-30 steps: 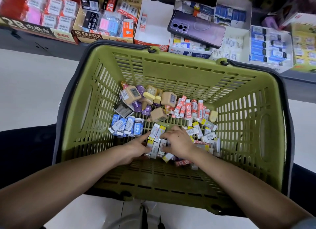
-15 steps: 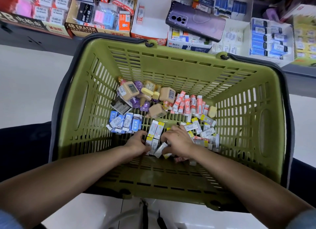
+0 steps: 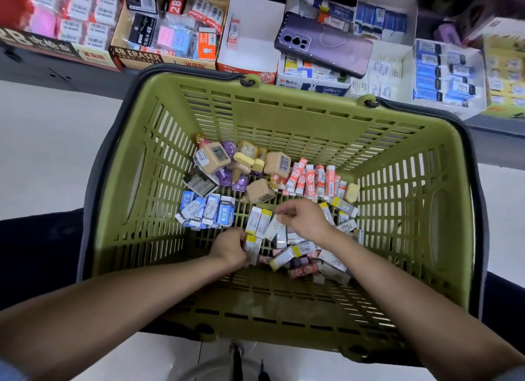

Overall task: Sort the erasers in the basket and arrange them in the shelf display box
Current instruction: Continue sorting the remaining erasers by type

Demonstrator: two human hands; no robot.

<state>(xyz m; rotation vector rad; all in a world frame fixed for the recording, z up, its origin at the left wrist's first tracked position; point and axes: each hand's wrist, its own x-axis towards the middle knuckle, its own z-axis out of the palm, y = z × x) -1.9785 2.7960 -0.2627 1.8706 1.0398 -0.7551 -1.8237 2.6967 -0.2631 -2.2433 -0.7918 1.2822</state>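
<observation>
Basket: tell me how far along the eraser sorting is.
Early. Done: the blue erasers and red erasers lie grouped inside the basket. In hand: the left hand grips a yellow-tipped eraser, and the right hand is in the same mixed pile. Left: all groups sit in the basket, and the white display box holds one eraser.

Both bare forearms reach in from the near edge and converge toward the middle. The left hand (image 3: 230, 247) has its fingers curled under, hiding its grip. The right hand (image 3: 305, 220), slightly farther, is knuckles-up, fingers bent down, thumb meeting forefinger.
</observation>
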